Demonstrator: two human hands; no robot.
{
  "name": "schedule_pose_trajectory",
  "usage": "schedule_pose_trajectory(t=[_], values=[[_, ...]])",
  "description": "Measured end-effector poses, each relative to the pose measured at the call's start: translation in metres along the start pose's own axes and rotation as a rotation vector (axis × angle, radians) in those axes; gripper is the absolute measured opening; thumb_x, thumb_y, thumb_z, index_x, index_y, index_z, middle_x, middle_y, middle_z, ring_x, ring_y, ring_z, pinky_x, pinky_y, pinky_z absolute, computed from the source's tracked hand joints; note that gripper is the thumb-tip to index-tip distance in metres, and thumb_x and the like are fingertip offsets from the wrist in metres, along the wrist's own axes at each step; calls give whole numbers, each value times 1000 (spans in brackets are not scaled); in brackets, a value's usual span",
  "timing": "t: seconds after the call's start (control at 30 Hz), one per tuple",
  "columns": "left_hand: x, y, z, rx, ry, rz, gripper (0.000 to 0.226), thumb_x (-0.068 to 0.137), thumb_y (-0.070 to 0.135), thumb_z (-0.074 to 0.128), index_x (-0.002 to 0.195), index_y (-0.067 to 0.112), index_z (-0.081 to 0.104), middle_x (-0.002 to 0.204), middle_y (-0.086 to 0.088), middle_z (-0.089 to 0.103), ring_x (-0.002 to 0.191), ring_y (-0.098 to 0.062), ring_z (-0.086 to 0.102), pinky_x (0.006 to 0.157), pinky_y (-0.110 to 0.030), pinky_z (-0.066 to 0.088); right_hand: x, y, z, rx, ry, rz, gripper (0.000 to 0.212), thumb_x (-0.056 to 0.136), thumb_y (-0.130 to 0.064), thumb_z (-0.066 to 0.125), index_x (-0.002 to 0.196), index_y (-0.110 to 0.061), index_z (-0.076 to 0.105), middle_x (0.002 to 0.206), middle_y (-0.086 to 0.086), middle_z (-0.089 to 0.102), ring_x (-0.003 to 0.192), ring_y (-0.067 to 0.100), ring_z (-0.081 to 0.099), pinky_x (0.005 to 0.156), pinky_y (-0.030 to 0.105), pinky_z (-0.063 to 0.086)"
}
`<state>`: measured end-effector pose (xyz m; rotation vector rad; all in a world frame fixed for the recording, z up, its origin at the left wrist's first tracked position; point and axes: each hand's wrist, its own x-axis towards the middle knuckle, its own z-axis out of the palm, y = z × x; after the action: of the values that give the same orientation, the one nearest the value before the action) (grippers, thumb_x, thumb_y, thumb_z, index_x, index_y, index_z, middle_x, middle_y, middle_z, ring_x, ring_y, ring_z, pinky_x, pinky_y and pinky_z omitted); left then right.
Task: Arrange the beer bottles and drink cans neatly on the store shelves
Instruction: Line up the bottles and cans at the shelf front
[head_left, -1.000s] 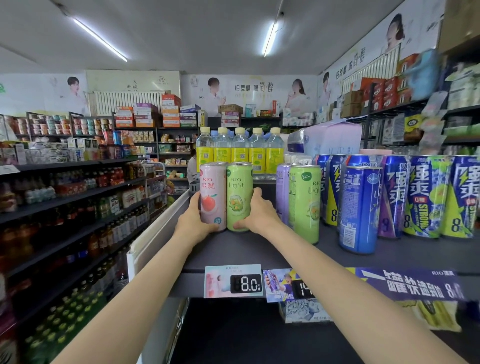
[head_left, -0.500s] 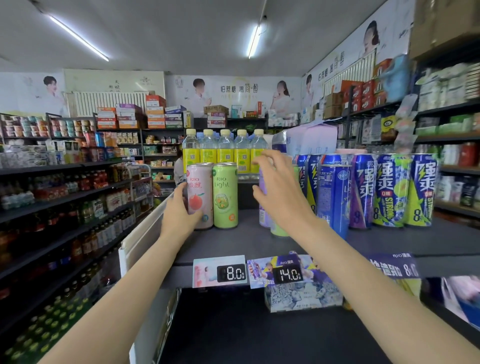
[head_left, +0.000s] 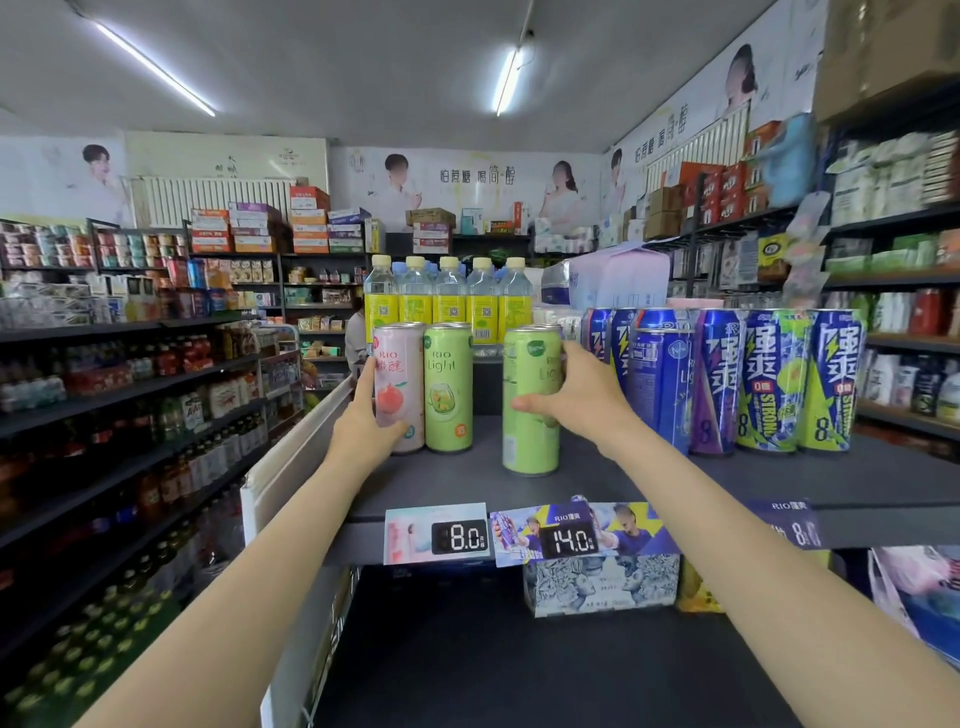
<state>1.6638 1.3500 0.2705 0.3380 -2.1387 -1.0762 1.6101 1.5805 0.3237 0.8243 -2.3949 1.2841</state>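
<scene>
Your left hand wraps the pink peach can low on its left side, thumb across the front near the base, fingers reaching up behind it at 9 o'clock; it is grasping that can, which stands upright on the dark shelf. Touching the pink can at its 3 o'clock stands a green RIO Light can, free of either hand.

Across a gap of bare shelf, your right hand clasps a second green can from its 3 o'clock side, thumb across the front at mid-height, fingers curled round the back near the top. That can stands upright on the shelf, nearer you than the first pair. Another can top shows just behind it, mostly hidden.

At 3 o'clock from your right hand runs a row of tall blue cans, then blue-and-green cans marked STRONG, all upright and close together.

Behind the cans, at 12 o'clock, stands a row of clear bottles with yellow labels. On the shelf's front edge hang price tags, one reading 8.0 and one reading 14.0.

Around you is a small shop: dark shelving full of bottled drinks at 9 o'clock, stacked cartons along the far wall, and fluorescent tubes on the ceiling.
</scene>
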Motion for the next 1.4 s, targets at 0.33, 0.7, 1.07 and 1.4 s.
schedule_pose_trajectory(t=[0.33,0.7,1.07,1.4], values=[[0,-3,-1,-68,27,47,82,86,13,62,148,33,13,129,-3,53,115,-22,53,94,-36,47,11,-30,64,138,-84,-124,82,73,-24,79,138,-5,32,138,8,47,128,24,43,106,39,38],[-22,23,10,130,-121,350,58,76,50,69,122,20,51,105,9,60,88,-5,56,78,-18,41,30,34,30,-60,-51,281,50,82,-8,67,124,0,41,126,18,49,116,32,48,87,32,41],[-18,22,10,166,-122,225,56,71,37,78,112,21,44,100,5,59,84,-10,57,73,-21,43,51,18,55,-276,-120,170,59,73,-39,78,111,-1,54,117,15,58,106,30,57,81,33,45],[-19,21,5,198,-54,199,60,69,37,78,111,13,43,102,7,55,91,-12,55,79,-26,44,80,18,96,-296,11,190,33,83,-19,72,108,-2,59,111,13,63,100,29,60,67,29,42]])
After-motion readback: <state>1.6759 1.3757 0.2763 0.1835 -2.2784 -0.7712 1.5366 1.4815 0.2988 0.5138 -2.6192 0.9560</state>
